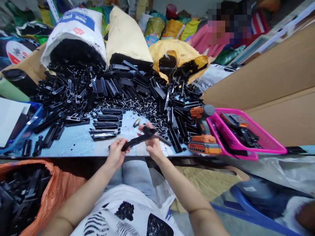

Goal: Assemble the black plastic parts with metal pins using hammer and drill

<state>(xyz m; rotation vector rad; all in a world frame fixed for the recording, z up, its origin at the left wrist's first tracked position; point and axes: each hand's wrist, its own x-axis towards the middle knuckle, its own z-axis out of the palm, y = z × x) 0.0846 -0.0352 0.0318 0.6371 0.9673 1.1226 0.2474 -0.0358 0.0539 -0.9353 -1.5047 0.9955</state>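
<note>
My left hand [117, 153] is closed round the left end of a long black plastic piece [136, 141], held just above the front edge of the table. The piece's other end lies in my right hand [153, 143], where black parts cross at an angle; how they join is too blurred to tell. A small metal cylinder [136, 122] is beside my right fingertips, and I cannot tell whether they touch it. Several similar black pieces [106, 125] lie stacked in a column left of my hands. Beyond them spreads a pile of small screws [147, 107].
An orange cordless drill [203, 127] stands at right, beside a pink basket [270, 148] with tools. Sacks [130, 36] spill black parts across the back. A blue bin [36, 113] is at left. An orange sack [61, 183] stands below. Another person [206, 37] is behind.
</note>
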